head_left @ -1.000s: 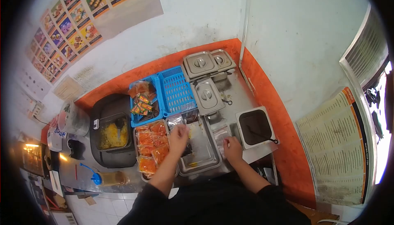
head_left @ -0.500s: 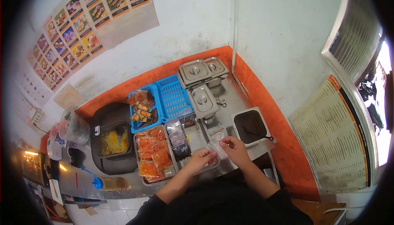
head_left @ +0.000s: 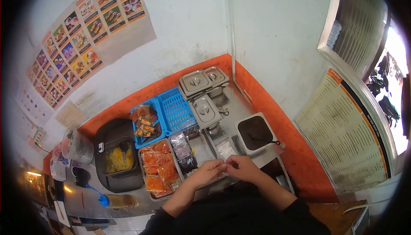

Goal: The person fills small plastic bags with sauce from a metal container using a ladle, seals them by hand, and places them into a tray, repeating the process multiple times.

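My left hand and my right hand meet at the fingertips over the front edge of the counter. Both are closed in a pinch, and whatever lies between the fingers is too small or hidden to make out. Just beyond them, clear plastic bags lie flat on the steel. Left of my hands is a metal tray with dark packets along its side. Beside that stands a tray of orange-red sauce packets. A steel pan of dark sauce with a ladle sits to the right.
Lidded steel containers stand at the back, next to blue baskets, one with sachets. Further left are a black tub of yellow food, a blue-capped squeeze bottle and a clear bucket. An orange-banded wall borders the counter.
My hands have come together at the fingertips and drawn closer to my body. The clear film seen between them earlier no longer shows there. The view has shifted slightly.
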{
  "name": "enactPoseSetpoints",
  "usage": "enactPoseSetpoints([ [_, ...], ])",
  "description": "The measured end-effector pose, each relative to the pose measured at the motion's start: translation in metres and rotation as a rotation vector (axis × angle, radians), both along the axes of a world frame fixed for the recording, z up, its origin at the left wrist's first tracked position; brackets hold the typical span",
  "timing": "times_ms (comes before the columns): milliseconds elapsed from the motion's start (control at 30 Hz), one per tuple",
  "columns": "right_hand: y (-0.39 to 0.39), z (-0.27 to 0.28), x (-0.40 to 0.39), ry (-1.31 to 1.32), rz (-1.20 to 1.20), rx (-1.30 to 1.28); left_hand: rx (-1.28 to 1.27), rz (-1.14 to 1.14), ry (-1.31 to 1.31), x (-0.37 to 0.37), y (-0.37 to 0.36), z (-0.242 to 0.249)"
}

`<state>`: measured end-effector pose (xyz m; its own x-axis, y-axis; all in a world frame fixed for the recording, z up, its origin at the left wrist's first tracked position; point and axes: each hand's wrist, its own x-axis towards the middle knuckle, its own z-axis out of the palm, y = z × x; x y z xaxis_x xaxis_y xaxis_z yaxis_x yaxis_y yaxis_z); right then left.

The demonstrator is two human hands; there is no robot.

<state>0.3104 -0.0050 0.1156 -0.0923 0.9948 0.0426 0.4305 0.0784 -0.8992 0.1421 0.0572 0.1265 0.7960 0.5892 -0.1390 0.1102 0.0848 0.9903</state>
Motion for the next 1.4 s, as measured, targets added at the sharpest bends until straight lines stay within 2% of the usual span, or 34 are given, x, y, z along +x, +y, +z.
enactPoseSetpoints([
  [133, 0.005, 0.018, -0.005, -0.014, -0.016, 0.169, 0.136, 0.089, 0.111, 0.002, 0.001, 0.01],
  [200, 0.004, 0.032, -0.007, -0.178, -0.081, 0.233, 0.397, 0.123, 0.11, 0.003, 0.004, 0.0],
  [233, 0.005, 0.027, -0.009, -0.176, -0.079, 0.229, 0.393, 0.124, 0.113, 0.004, 0.004, -0.001],
  [300, 0.01, 0.009, -0.01, -0.263, -0.207, 0.333, 0.544, 0.25, 0.176, 0.009, 0.003, 0.001],
  [433, 0.02, -0.01, -0.002, -0.306, -0.382, 0.236, 0.514, 0.337, 0.218, 0.012, 0.002, -0.019],
  [500, 0.023, -0.019, -0.01, 0.025, -0.502, 0.188, 0.402, 0.465, 0.226, 0.018, 0.002, -0.025],
  [533, 0.022, -0.02, -0.006, 0.019, -0.502, 0.157, 0.372, 0.461, 0.236, 0.02, 0.003, -0.025],
  [600, 0.019, -0.017, -0.001, -0.103, -0.199, 0.38, 0.435, 0.515, 0.265, 0.018, 0.006, -0.022],
  [667, 0.021, -0.004, -0.007, -0.189, -0.243, 0.452, 0.504, 0.536, 0.278, 0.021, 0.008, -0.015],
  [733, 0.015, -0.018, -0.014, -0.55, -0.261, 0.31, 0.96, 0.511, 0.307, 0.027, 0.008, -0.023],
  [867, 0.011, -0.039, -0.007, -0.603, -0.241, 0.184, 1.0, 0.438, 0.327, 0.033, -0.001, -0.023],
  [933, 0.008, -0.009, 0.006, -0.45, -0.317, 0.151, 0.663, 0.141, 0.422, 0.029, -0.005, -0.009],
  [967, 0.004, 0.002, 0.01, -0.453, -0.325, 0.149, 0.665, 0.134, 0.417, 0.029, -0.004, -0.008],
  [1033, -0.002, 0.015, 0.017, -0.42, -0.192, 0.119, 1.078, 0.236, 0.175, 0.031, 0.001, -0.013],
  [1067, -0.004, 0.011, 0.017, -0.421, -0.203, 0.118, 1.079, 0.227, 0.168, 0.034, 0.003, -0.023],
  [1133, -0.007, -0.007, 0.014, -0.38, -0.289, 0.102, 1.236, -0.013, 0.347, 0.041, 0.007, -0.041],
  [1167, -0.008, -0.019, 0.015, -0.383, -0.296, 0.104, 1.239, -0.016, 0.341, 0.042, 0.006, -0.042],
  [1233, -0.009, -0.032, 0.019, -0.345, -0.206, 0.316, 1.258, -0.024, 0.299, 0.043, 0.006, -0.032],
  [1267, -0.01, -0.035, 0.026, -0.349, -0.21, 0.317, 1.26, -0.025, 0.294, 0.044, 0.009, -0.035],
  [1333, -0.018, -0.035, 0.043, 0.052, -0.594, 0.381, 0.88, 0.054, 0.243, 0.04, 0.015, -0.045],
  [1367, -0.019, -0.052, 0.065, 0.47, -0.861, 0.434, 0.88, 0.055, 0.243, 0.037, 0.018, -0.047],
  [1400, -0.017, -0.08, 0.089, 0.901, -1.11, 0.47, 0.754, 0.163, 0.189, 0.034, 0.021, -0.05],
])
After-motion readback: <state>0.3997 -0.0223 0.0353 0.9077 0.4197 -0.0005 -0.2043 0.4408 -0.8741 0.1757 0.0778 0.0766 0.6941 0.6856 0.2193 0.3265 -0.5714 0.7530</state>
